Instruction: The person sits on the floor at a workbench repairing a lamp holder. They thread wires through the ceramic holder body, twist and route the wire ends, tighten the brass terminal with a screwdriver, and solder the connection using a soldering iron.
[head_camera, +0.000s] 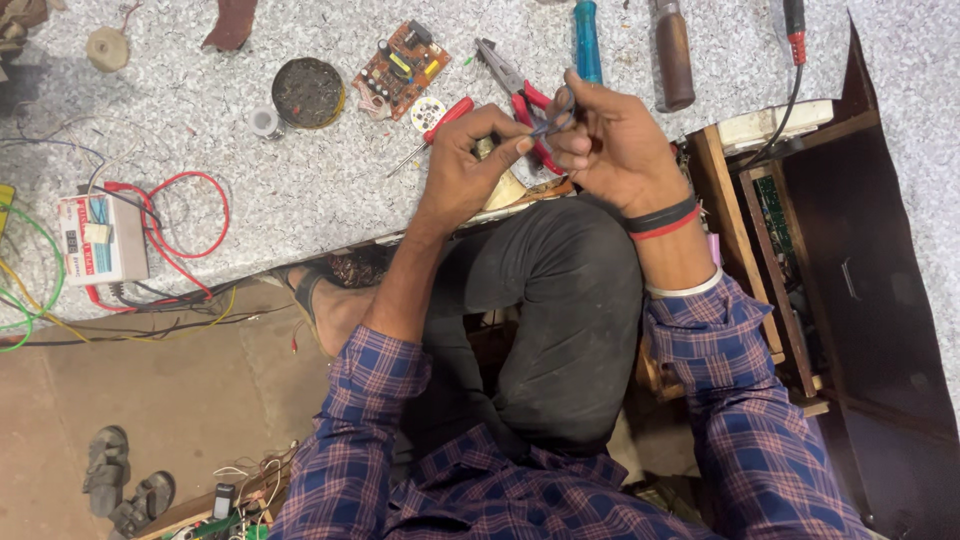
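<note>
My two hands meet above my bent knee in dark trousers (560, 300). My right hand (615, 145) holds a small pair of scissors (560, 108) with dark ring handles, thumb and finger through the loops. My left hand (460, 170) is closed, its fingertips pinching something small right at the scissor blades; what it is stays hidden. A tan rounded object (505, 188) shows just below the left hand's fingers. Red-handled pliers (515, 85) lie on the speckled surface directly behind both hands.
On the speckled surface (300, 190) lie a red screwdriver (440, 122), a circuit board (400, 65), a round tin (308, 92), a blue-handled tool (587, 40) and a brown-handled tool (675, 55). A white meter (100, 240) with red leads sits left. An open wooden cabinet (800, 260) stands right. Sandals (125, 485) lie lower left.
</note>
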